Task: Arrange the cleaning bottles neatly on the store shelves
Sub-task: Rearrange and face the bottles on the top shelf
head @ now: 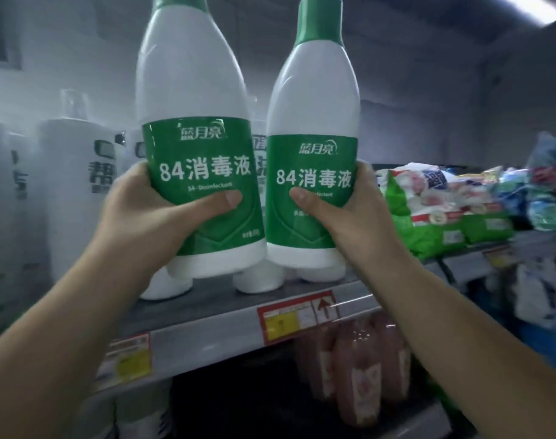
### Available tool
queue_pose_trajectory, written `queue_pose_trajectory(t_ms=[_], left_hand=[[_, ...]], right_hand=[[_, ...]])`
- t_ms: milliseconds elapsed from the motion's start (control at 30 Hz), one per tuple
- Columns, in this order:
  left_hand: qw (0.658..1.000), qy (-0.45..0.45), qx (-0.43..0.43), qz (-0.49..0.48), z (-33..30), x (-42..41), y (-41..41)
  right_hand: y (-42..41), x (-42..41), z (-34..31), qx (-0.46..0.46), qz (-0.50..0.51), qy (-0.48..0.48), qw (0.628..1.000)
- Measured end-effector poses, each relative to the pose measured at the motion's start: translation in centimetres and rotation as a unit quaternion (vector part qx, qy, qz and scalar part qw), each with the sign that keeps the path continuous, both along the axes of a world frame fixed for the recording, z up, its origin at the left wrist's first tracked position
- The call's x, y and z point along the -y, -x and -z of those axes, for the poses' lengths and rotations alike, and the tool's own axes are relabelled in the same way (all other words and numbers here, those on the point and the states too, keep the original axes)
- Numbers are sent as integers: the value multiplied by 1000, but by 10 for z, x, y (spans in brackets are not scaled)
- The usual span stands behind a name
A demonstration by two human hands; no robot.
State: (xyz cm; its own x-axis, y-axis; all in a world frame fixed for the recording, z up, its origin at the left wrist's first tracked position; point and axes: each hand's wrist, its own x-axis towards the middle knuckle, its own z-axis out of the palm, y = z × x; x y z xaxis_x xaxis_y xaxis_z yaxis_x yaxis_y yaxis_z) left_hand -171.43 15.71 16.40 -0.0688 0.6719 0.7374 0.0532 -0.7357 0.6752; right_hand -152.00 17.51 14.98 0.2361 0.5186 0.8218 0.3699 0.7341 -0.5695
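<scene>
White plastic, smooth and a little glossy, makes the body of both bottles. The left hand [149,213] holds the left bottle [194,90] and the right hand [349,213] holds the right bottle [314,99]; each grip is closed around the green label band, thumb across the front and the other fingers hidden behind. Both bottles are upright and lifted in front of the shelf [207,331], their bottoms just above its grey metal board, and they stand very close side by side, almost touching.

Above each grip the body narrows in a long round shoulder to a green cap [317,23]; below each grip is a short white foot. Behind and under the grips, the white feet of other bottles [257,280] already stand on the shelf.

To do this step well, I think the hands should lower both bottles straight down, keeping them vertical, into free places between the standing ones, with the labels turned to the front. The plastic is probably slippery and the bottles are tall, so a firm low grip helps, and releasing only when the foot sits flat. A knock could tip the neighbours.

To the right of the right grip lie soft printed bags [441,204]. A price tag [297,315] hangs below it.
</scene>
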Motion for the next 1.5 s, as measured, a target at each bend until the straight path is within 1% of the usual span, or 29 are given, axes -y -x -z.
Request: queue_pose_trajectory(t_ms=[167, 333, 467, 567, 700, 833, 1100, 1333, 1433, 1500], left_hand=[[998, 4, -12, 58, 8, -7, -70], [997, -5, -21, 69, 10, -21, -147], [999, -15, -32, 38, 15, -39, -198], [998, -20, -47, -47, 25, -55, -225], [975, -19, -99, -198, 38, -72, -243], [961, 7, -104, -255, 46, -88, -249], [948, 31, -108, -298, 43, -100, -256], [945, 7, -102, -312, 46, -104, -266], [942, -14, -107, -318, 48, -110, -273], [939, -10, -110, -324, 52, -114, -276]], right_hand=[[-75, -1, -6, 6, 48, 0, 999], [-154, -16, -11, 35, 97, 25, 994], [-200, -37, -9, 42, 92, 34, 994], [-220, -53, -3, 50, 78, 41, 995], [-230, -71, 7, 48, 61, 41, 996], [-232, -83, 16, 47, 41, 20, 998], [-229, -108, 29, 12, -13, 35, 999], [-222, -116, 30, 9, 7, 27, 1000], [-219, -120, 28, -8, 15, 43, 999], [-216, -123, 28, -12, 26, 55, 998]])
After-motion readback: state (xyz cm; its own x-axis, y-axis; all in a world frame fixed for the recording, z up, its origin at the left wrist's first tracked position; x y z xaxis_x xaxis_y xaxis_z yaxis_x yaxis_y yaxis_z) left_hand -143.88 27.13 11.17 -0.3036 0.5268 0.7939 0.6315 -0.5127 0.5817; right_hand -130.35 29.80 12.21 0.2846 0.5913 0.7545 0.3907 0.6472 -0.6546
